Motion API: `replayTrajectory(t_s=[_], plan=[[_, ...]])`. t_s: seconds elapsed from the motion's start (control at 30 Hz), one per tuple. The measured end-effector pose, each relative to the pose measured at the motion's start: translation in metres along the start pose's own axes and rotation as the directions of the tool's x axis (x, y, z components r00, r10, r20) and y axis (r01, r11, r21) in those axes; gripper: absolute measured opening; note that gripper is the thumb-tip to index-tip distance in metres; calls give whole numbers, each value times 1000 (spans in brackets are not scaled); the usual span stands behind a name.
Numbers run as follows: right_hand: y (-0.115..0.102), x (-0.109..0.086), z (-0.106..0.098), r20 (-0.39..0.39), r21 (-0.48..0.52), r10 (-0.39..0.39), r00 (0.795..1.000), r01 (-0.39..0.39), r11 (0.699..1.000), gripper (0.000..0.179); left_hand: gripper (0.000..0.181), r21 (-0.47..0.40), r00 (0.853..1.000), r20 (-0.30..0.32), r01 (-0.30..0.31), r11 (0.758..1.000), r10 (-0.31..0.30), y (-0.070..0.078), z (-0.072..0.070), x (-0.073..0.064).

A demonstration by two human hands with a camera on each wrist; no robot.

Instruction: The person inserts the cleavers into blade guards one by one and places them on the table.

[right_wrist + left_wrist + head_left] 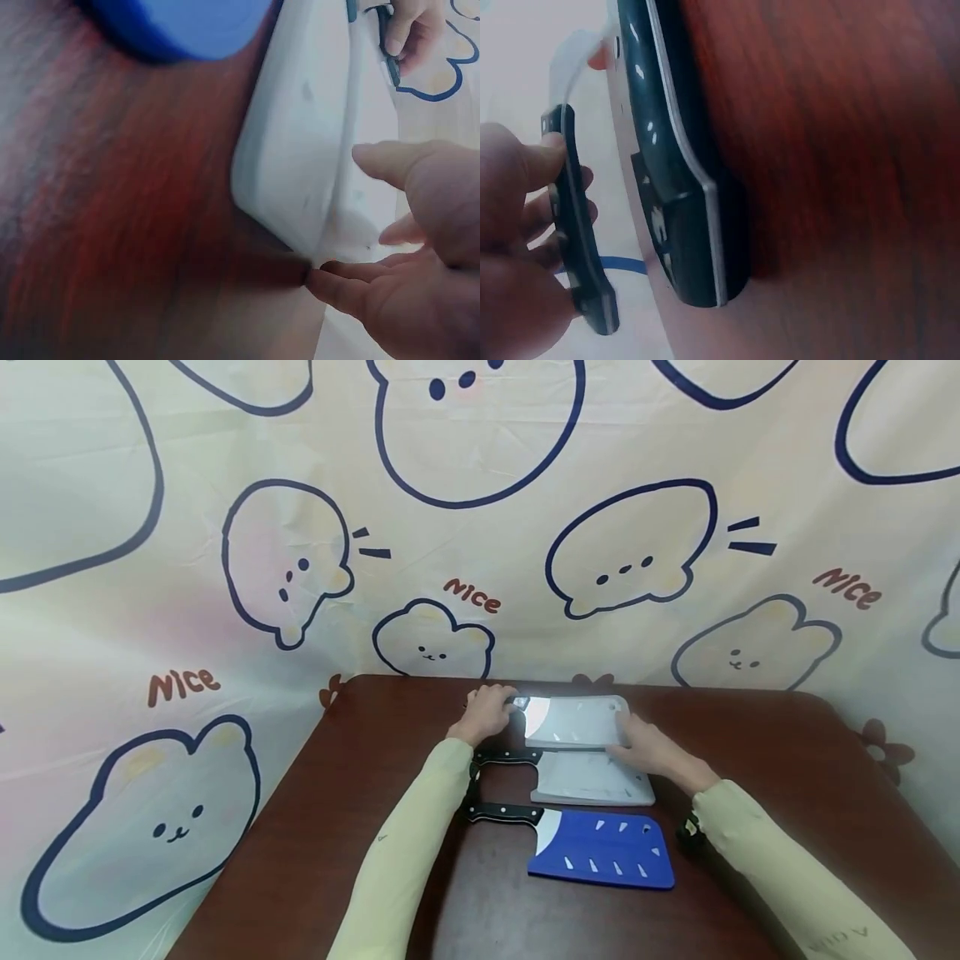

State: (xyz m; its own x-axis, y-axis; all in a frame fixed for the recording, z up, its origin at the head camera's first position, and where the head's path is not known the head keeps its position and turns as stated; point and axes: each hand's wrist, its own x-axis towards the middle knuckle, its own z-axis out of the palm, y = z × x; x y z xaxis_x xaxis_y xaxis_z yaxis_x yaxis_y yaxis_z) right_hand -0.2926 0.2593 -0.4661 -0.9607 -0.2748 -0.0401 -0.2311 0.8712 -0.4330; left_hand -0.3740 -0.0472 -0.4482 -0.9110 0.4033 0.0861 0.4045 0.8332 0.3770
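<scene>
Three cleavers lie one behind the other on the table, their black handles to the left. At the back is a cleaver in a whitish blade cover (576,723); my left hand (486,713) grips its black handle (576,210), thumb on one side and fingers on the other. My right hand (651,747) is at the cover's right end, fingers extended, touching or very near it. Just in front sits a second white-covered cleaver (596,778), its handle (664,142) large in the left wrist view. Nearest is a cleaver with a blue blade cover (603,850).
The dark brown wooden table (300,860) reaches back to a pale curtain (465,552) printed with cartoon bears, hanging right behind its far edge. Little space separates the cleavers from one another.
</scene>
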Motion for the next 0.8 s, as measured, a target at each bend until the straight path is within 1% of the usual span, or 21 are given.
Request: replayTrajectory(t_s=[0.1,0.17,0.23,0.3,0.37,0.43,0.63,0.73,0.8], plan=[[-2,1,0,29,0,-24,999,24,1000,73,34,-11,999,-38,14,1000,-15,-4,-2,-2],[-3,1,0,58,13,-38,998,37,999,71,35,-13,999,-36,32,999,-32,-7,-3,-4],[-2,1,0,87,19,-33,996,32,999,69,36,-22,998,-4,59,998,-59,-9,-6,-7],[-1,1,0,103,24,-19,995,17,1000,67,36,-42,996,45,79,996,-78,-12,-7,-11],[1,1,1,106,21,-14,994,12,1000,67,37,-66,993,81,92,994,-87,-14,-9,-15],[3,2,1,108,25,-14,994,11,1000,67,37,-88,991,93,104,991,-96,-17,-10,-18],[13,-3,-2,95,43,-28,995,24,999,69,37,-126,992,70,118,985,-110,-28,-19,-28],[20,-10,-7,79,36,-39,996,36,999,66,38,-119,992,77,112,987,-103,-32,-27,-35],[26,-14,-12,61,13,-48,997,48,999,62,38,-106,993,72,99,989,-92,-35,-33,-40]])
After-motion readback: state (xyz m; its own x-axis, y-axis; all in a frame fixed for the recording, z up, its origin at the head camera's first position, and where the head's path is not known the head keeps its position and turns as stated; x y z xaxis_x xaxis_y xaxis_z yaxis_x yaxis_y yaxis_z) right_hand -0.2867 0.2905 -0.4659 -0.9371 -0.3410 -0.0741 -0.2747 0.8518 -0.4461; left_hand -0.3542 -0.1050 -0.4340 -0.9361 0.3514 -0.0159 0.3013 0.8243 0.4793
